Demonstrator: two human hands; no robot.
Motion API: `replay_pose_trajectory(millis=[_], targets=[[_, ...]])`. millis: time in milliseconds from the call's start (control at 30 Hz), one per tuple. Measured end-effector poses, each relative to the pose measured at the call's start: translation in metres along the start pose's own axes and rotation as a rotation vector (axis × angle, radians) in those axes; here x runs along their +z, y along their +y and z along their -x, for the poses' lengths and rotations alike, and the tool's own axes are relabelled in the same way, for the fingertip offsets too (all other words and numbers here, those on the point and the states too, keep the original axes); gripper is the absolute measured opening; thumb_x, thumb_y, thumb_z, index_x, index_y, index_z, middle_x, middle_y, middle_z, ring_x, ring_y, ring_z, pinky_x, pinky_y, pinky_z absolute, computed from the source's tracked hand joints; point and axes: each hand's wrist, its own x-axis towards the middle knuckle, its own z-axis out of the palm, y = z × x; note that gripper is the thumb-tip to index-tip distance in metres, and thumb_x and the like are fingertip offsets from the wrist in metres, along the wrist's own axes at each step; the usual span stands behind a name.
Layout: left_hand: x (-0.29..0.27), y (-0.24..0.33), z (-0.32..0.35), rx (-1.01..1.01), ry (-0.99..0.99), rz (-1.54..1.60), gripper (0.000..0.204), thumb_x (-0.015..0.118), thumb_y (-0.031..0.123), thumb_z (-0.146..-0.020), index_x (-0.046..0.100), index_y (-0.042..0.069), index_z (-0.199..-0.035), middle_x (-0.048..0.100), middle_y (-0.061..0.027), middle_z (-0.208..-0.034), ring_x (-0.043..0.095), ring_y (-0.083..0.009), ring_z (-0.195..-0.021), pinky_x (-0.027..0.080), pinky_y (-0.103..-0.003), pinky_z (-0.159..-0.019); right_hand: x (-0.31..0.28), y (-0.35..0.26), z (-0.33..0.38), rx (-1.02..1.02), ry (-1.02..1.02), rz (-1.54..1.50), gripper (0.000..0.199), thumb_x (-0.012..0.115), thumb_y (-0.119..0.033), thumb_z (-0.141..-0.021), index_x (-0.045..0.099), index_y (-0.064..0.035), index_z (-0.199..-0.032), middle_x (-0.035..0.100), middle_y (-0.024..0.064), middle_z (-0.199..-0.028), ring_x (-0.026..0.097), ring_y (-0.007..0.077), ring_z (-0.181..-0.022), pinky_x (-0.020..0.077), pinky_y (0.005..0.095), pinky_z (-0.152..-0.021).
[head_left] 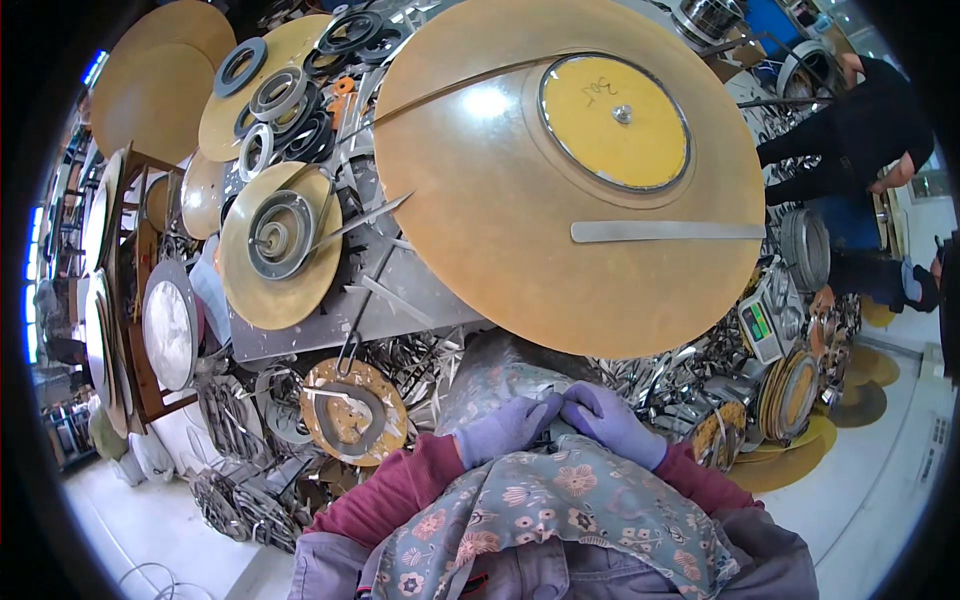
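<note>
My left hand (pixel 508 426) and my right hand (pixel 610 420), both in light purple gloves, meet in front of my lap. Their fingers are curled and pressed together over the flowered apron (pixel 575 485); whatever lies between them is too small or hidden to make out. Just beyond stands a large tan disc (pixel 480 230). A yellow round plate (pixel 640 140) with a metal rim and centre knob sits on it. Across the disc's lower right lies a flat metal strip (pixel 660 232), and a long thin rod (pixel 460 92) crosses its upper part.
Left of the disc, a grey table (pixel 290 342) bears a smaller tan disc (pixel 245 295) with a metal ring assembly and several dark rings. Heaps of metal offcuts (pixel 665 380) surround my lap. A digital scale (pixel 762 325) is at right; another person (pixel 855 130) stands farther right.
</note>
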Motion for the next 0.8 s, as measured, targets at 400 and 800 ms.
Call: replay_pose_trajectory(millis=[400, 800], targets=[[-0.055, 0.051, -0.016, -0.201, -0.103, -0.137, 0.045, 0.045, 0.041, -0.093, 0.055, 0.004, -0.117, 0.062, -0.0267, -0.099, 0.061, -0.0424, -0.088, 0.046, -0.049, -0.078, -0.024, -0.018, -0.043, -0.242, -0.027, 0.093, 0.024, 0.049, -0.007, -0.086, 0.053, -0.002, -0.109, 0.061, 0.0148, -0.097, 0.061, 0.0294, -0.089, 0.0486, 0.0374, -0.08], [-0.145, -0.045, -0.085, -0.156, 0.555, -0.865, 0.07, 0.058, 0.029, -0.084, 0.029, 0.003, -0.142, 0.02, -0.0251, -0.148, 0.018, -0.0428, -0.138, 0.015, -0.051, -0.113, -0.335, 0.155, -0.028, 0.151, 0.649, 1.246, 0.066, 0.059, -0.004, -0.07, 0.045, -0.0186, -0.133, 0.033, 0.0181, -0.142, 0.03, 0.0427, -0.13, 0.0259, 0.0533, -0.106]])
